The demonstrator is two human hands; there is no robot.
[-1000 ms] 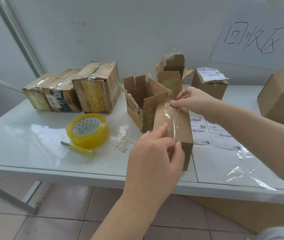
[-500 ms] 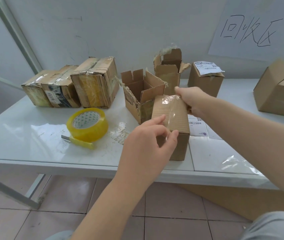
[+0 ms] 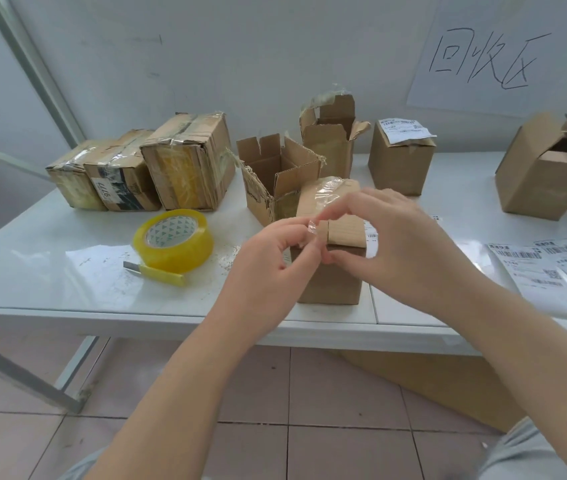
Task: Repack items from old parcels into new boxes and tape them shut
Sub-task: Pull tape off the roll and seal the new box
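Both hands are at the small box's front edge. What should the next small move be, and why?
Probably smooth the loose tape end down the box front: the left hand pinches it lifted at the top edge, the right hand is beside it, and a strip already covers the top.

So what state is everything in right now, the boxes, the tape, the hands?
Small brown cardboard box in front: flaps shut, clear tape across its top.
Left hand: pinches a crumpled clear tape end.
Right hand: fingertips at that tape end; grip unclear.
Yellow tape roll: lying untouched.
Torn brown cardboard box behind: open.
Labelled cardboard box: closed.
Three old parcels: taped shut.
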